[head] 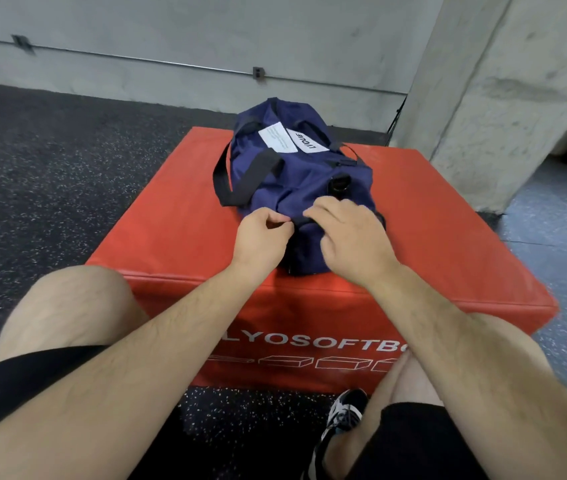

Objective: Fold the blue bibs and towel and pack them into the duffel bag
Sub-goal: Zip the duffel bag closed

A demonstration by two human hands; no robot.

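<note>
**Head view: both hands at the near end of the bag**

Head camera, looking down and forward.

- Carrier: red soft box (431,220) standing on a dark speckled floor (50,168). White lettering and box outlines run along its near face.
- duffel bag (292,174): navy, lying lengthwise on top of the box, a little left of the middle. One end is close to the near edge, the other reaches towards the far edge. It looks filled out and rounded.
- A white label (290,138) sits on the bag's upper side towards the far end. A black strap (240,178) loops off its left side onto the box top.
- left hand (261,233): at the bag's near end, fingers curled, thumb and forefinger closed together on the fabric at a dark fold. What exactly sits between them is too small to make out.
- right hand (348,233): just beside the left, back of the hand up, fingers bent down onto the bag. Cannot tell whether it grips fabric or only rests there.
- Person seated close to the near face, knees either side, in black shorts (15,386); one shoe (344,417) on the floor.
- Grey wall (171,36) behind; concrete pillar (500,98) past the far right corner.
</note>
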